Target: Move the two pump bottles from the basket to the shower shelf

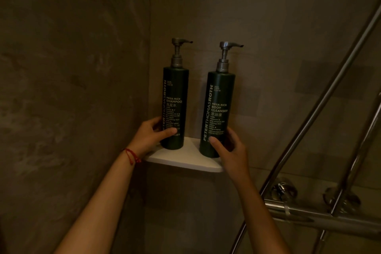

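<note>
Two dark green pump bottles stand upright on a white corner shower shelf (186,160). The shampoo bottle (175,93) is on the left, close to the corner. My left hand (150,137) wraps its lower part, thumb across the front. The body cleanser bottle (219,101) stands to the right, near the shelf's front edge. My right hand (231,150) grips its base, thumb on the front. Both silver pump spouts point right. No basket is in view.
Dark stone walls meet in the corner behind the shelf. A metal shower rail (321,99) slants across the right side. A chrome mixer bar (321,216) with knobs runs below right. A red string bracelet (132,155) circles my left wrist.
</note>
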Tool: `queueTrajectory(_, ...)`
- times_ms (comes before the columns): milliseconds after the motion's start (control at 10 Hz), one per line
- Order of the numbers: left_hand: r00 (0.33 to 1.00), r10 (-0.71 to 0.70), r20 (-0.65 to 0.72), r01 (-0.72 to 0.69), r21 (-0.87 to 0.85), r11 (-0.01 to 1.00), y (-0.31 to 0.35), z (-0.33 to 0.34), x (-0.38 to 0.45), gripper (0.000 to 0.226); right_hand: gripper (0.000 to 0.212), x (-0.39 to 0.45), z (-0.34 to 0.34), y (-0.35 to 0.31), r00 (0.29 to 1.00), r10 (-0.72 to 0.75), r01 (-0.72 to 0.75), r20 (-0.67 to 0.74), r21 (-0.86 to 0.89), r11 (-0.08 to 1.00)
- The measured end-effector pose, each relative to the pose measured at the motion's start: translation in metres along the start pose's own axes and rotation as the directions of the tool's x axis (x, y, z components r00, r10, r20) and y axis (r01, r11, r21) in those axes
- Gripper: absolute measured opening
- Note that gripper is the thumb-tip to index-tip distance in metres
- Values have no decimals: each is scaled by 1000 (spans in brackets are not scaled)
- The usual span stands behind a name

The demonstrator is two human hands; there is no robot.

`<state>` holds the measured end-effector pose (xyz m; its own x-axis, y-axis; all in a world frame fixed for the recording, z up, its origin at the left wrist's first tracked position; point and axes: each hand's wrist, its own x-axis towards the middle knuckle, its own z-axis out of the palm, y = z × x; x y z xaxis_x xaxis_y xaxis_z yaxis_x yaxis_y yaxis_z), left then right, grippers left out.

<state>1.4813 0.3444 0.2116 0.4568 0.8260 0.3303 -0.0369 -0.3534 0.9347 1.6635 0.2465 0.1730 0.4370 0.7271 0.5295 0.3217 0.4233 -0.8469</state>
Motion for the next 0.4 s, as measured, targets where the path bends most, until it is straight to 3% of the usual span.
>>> queueTrajectory(200, 998, 46, -41, -44, 46, 998, 0, 3, -4, 57, 56, -3, -1, -6, 1000, 9, -9, 18, -19, 1000)
queueTrajectory(300, 985, 72, -158, -64, 54, 997, -7, 5, -7, 65, 59, -7, -3, -9, 999, 22, -22, 28, -20, 1000)
queueTrajectory(400, 939, 123, -320, -71, 169, 983, -13, 12, -20, 62, 61, -17, -6, -14, 1000, -7, 6, -11, -70, 998)
